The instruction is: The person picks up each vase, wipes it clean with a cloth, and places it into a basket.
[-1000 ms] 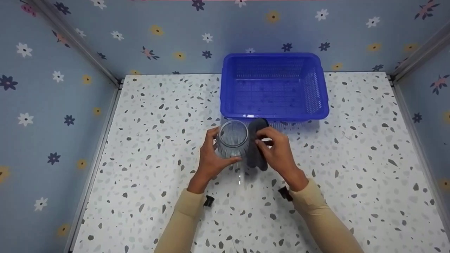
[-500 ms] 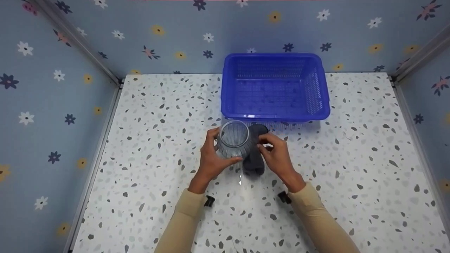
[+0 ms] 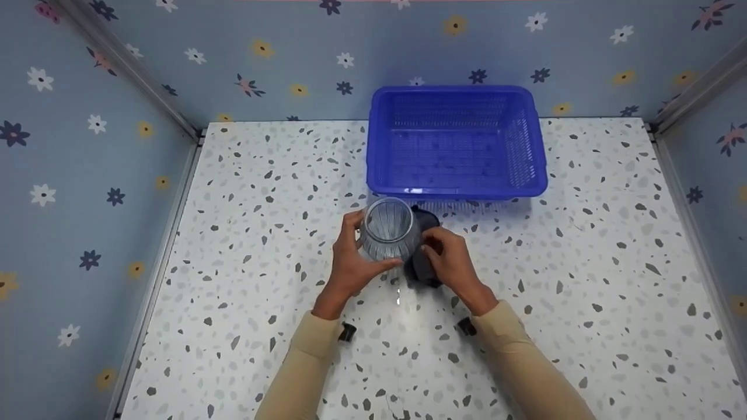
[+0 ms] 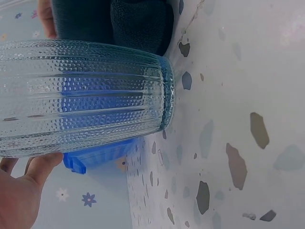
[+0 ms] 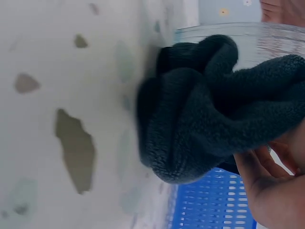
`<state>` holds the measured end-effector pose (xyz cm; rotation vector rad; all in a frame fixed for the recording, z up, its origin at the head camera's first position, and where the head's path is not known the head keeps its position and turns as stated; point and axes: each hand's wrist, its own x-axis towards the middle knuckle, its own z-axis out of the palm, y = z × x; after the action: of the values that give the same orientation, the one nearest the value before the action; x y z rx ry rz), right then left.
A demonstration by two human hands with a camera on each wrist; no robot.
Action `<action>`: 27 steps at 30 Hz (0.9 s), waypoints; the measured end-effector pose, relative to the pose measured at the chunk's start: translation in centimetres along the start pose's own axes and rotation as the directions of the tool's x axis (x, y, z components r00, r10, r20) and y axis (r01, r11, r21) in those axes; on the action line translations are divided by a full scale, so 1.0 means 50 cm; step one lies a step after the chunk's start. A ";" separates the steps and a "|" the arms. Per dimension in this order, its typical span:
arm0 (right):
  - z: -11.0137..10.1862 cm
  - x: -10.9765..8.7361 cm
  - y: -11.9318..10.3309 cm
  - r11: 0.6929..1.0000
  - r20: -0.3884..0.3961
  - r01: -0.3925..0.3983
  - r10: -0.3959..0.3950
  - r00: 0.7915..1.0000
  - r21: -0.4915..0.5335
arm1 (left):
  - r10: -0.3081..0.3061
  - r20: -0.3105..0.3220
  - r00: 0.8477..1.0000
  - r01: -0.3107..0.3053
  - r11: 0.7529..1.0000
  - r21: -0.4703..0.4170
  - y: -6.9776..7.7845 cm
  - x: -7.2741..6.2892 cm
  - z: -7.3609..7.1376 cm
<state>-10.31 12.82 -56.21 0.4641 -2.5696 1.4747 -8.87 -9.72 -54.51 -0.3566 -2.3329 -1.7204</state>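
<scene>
- Clear ribbed glass jar stood mouth-up betw. both hands, just on the person's side of the blue perforated plastic basket; couldn't tell if its base touched the white speckled tabletop.
- L hand: fingers spread wide round jar's L side, thumb along near side, i.e. holding it.
- R hand: fingers curled narrow, pinching dark grey fuzzy cloth, bunched against jar's R side.
- Change: in last sec. R hand had come in twd. jar & cloth's far end had drawn back from basket; jar & L hand had hardly shifted.
- Meaning (judgement): prob. outer wall was being wiped, L hand steadying, R hand working the cloth; looked unfinished, b/c cloth was up against the glass.
</scene>
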 end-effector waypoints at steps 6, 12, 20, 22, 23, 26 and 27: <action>0.005 0.001 0.003 1.000 -0.003 -0.009 0.009 1.000 -0.014 | -0.003 -0.002 1.000 0.003 1.000 -0.004 0.001 0.002 -0.001; -0.011 -0.004 -0.008 1.000 -0.017 0.003 -0.003 1.000 0.008 | 0.010 0.016 1.000 -0.010 1.000 -0.006 0.000 0.001 0.005; -0.055 -0.001 -0.036 0.998 -0.046 0.027 -0.025 0.999 0.054 | 0.041 0.018 0.999 -0.041 0.999 0.016 0.004 0.002 0.021; -0.066 0.001 -0.042 0.998 -0.056 0.030 -0.027 0.998 0.059 | 0.042 0.025 0.999 -0.042 0.999 0.012 0.007 0.003 0.024; -0.071 0.003 -0.046 0.997 -0.063 0.034 -0.030 0.998 0.065 | 0.043 0.028 0.999 -0.043 0.999 0.014 0.008 0.004 0.026; -0.085 0.008 -0.059 0.995 -0.088 0.054 -0.047 0.995 0.082 | 0.051 0.027 0.998 -0.052 0.998 0.025 0.010 0.007 0.032; -0.089 0.010 -0.064 0.994 -0.096 0.061 -0.053 0.994 0.086 | 0.057 0.025 0.998 -0.058 0.998 0.035 0.010 0.008 0.034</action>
<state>-9.85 15.04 -51.19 0.4636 -2.4068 1.5577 -9.13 -7.93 -54.44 -0.4366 -2.3432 -1.6550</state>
